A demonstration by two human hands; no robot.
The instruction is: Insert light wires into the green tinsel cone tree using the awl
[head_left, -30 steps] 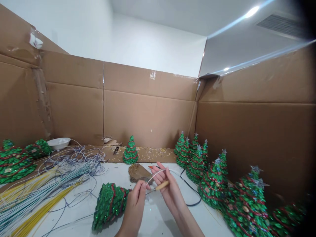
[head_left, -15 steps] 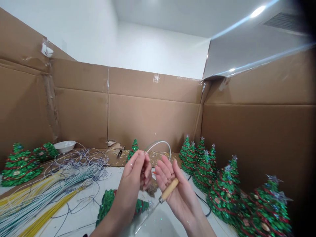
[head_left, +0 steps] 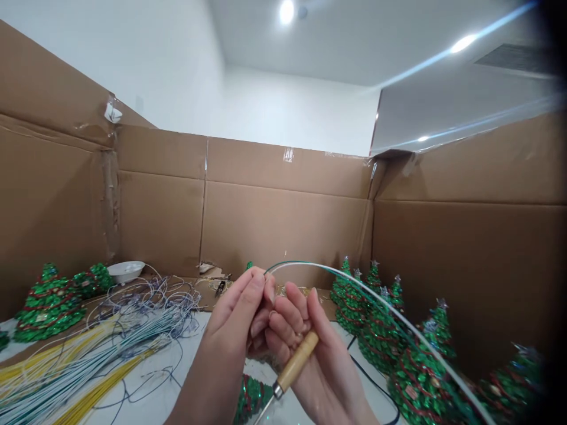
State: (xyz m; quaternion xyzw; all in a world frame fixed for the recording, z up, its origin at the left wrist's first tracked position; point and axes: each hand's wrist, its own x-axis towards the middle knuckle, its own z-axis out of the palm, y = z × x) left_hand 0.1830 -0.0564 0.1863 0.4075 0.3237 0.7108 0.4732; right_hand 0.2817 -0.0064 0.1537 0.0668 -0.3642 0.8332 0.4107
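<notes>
My left hand [head_left: 237, 330] is raised in front of me, thumb and fingers pinched on the end of a thin white and green wire [head_left: 354, 283]. The wire arcs up from the pinch and sweeps down to the lower right. My right hand [head_left: 310, 354] sits just beside the left, fingers curled round a tool with a wooden handle [head_left: 296, 366] whose metal tip points down-left. The two hands touch at the fingertips. Below them a green sequinned Christmas tree [head_left: 252, 395] lies on its side on the white table [head_left: 177, 389], mostly hidden by my hands.
Bundles of yellow, white and green wires [head_left: 88, 354] spread over the left of the table. A row of upright sequinned trees [head_left: 376, 313] lines the right side, more trees [head_left: 48, 301] and a white bowl [head_left: 126, 270] stand at the left. Cardboard walls [head_left: 283, 230] enclose the table.
Both hands rose from the table toward the camera and closed together. The wire, a small loop before, now stretches in a long arc to the lower right. The view tilted upward.
</notes>
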